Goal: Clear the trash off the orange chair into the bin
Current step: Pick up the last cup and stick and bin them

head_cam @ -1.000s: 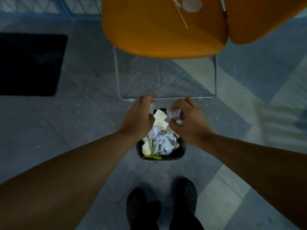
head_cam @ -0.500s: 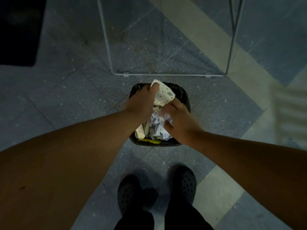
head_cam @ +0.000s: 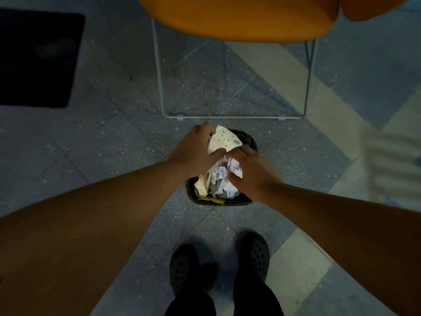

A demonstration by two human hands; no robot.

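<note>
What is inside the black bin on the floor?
The bin holds a dotted paper, crumpled white paper, a cream strip and a yellow scrap. The left hand and right hand cover the rest; the bottom is hidden.

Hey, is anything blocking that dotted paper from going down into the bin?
Yes. The bin is already packed: crumpled white paper fills it to about the rim, right under the dotted paper. The left hand grips the dotted paper, and the right hand rests on the crumpled pile.
</note>
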